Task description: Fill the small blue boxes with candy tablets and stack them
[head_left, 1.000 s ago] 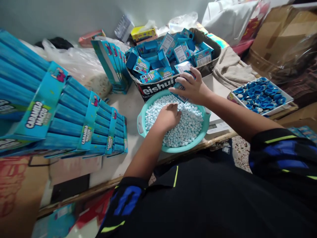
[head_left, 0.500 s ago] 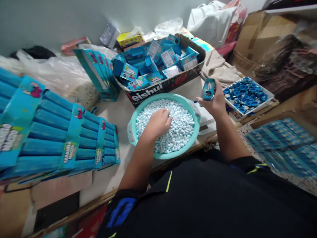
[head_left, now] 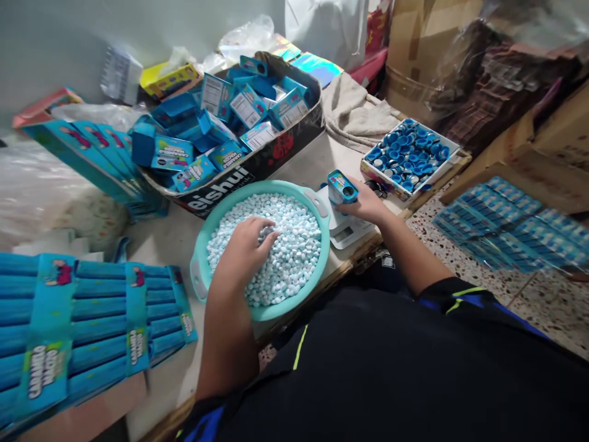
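My left hand (head_left: pixel 246 248) rests in the candies (head_left: pixel 288 258) that fill a turquoise basin (head_left: pixel 324 252). Its fingers are curled but apart from the thumb, and the fingertips touch the candies; whatever lies under the palm is hidden. To the right of the basin, my right hand (head_left: pixel 365 202) grips a small blue candy box (head_left: pixel 342 186) with a round hole in its top end. This box is held above or on a white kitchen scale (head_left: pixel 350 236); whether they touch I cannot tell.
Behind the basin a black carton (head_left: pixel 257 159) is heaped with blue candy boxes (head_left: pixel 172 153). Blue caps (head_left: pixel 409 153) fill a white tray (head_left: pixel 448 161) at the right. Packed blue displays (head_left: pixel 99 319) stand at the left. A cloth (head_left: pixel 350 110) lies behind the scale.
The view has turned to the right. My left hand's fingers have curled more in the candies. My right hand, still gripping the box, has come lower, over the scale.
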### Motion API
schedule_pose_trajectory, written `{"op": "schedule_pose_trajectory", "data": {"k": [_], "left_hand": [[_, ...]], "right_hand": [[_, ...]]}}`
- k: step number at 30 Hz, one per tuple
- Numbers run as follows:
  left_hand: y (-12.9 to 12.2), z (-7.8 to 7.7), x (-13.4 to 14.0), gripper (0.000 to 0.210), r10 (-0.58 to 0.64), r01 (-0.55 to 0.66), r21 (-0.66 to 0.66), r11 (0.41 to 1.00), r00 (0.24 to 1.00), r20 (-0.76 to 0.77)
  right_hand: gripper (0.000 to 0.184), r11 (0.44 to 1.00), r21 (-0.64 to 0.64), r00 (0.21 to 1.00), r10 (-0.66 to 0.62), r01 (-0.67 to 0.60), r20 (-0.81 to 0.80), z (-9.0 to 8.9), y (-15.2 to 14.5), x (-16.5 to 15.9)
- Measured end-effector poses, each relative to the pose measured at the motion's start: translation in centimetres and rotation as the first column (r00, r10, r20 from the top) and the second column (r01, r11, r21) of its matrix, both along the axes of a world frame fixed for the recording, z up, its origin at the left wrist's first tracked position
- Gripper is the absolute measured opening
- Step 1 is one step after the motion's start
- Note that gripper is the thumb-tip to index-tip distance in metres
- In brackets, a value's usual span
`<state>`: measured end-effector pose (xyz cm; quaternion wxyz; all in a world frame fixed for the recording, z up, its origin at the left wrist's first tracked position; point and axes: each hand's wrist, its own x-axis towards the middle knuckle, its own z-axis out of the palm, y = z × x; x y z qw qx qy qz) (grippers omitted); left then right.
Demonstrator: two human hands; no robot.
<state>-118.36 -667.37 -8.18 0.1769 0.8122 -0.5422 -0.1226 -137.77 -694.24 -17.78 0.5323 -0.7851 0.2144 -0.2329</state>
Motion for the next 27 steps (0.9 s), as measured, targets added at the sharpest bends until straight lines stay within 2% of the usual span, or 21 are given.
{"op": "schedule_pose_trajectory", "data": {"k": [4, 6, 8, 10, 14, 16, 18, 23, 27], "left_hand": [[0.0, -0.2, 0.5, 0.03, 0.008, -0.008, 0.001, 1.0, 1.0, 0.001], [0.1, -0.2, 0.6, 0.031, 0.001, -0.001, -0.003, 1.0, 1.0, -0.005], [0.1, -0.2, 0.7, 0.031, -0.013, 0.013, -0.024, 1.0, 1.0, 0.012], [0.2, -0.1, 0.8, 0.03, -0.022, 0.025, -0.051, 0.998, 0.998, 0.062], [0.2, 0.1, 0.9, 0.029, -0.012, 0.029, -0.11, 0.994, 0.988, 0.152], [0.1, 0.2, 0.9, 0.029, 0.017, 0.008, -0.146, 0.989, 0.986, 0.166], [0.0, 0.2, 0.8, 0.028, 0.033, -0.003, -0.174, 0.985, 0.985, 0.172], [-0.1, 0.5, 0.3, 0.022, 0.02, 0.011, -0.219, 0.976, 0.99, 0.139], [-0.2, 1.0, -0.1, 0.021, 0.063, -0.049, -0.126, 0.991, 0.992, 0.105]], "right_hand": [[0.117, 0.997, 0.001, 0.996, 0.073, -0.073, 0.05, -0.2, -0.2, -1.7], [0.114, 0.999, -0.028, 0.99, 0.044, -0.041, 0.131, -0.7, 0.0, -3.1], [0.096, 0.988, -0.108, 0.966, -0.078, 0.108, 0.246, -1.7, 0.5, -4.8], [0.073, 0.929, -0.212, 0.913, -0.221, 0.304, 0.342, -3.1, 1.4, -6.4], [0.042, 0.734, -0.302, 0.781, -0.487, 0.609, 0.392, -6.5, 3.3, -8.1], [0.033, 0.648, -0.326, 0.721, -0.569, 0.689, 0.394, -7.5, 4.0, -8.2], [0.028, 0.605, -0.382, 0.715, -0.577, 0.698, 0.393, -7.8, 4.3, -8.0], [0.025, 0.62, -0.419, 0.748, -0.557, 0.663, 0.36, -7.0, 4.2, -8.1], [0.019, 0.649, -0.39, 0.741, -0.653, 0.654, 0.155, -6.8, 4.5, -8.5]]}}
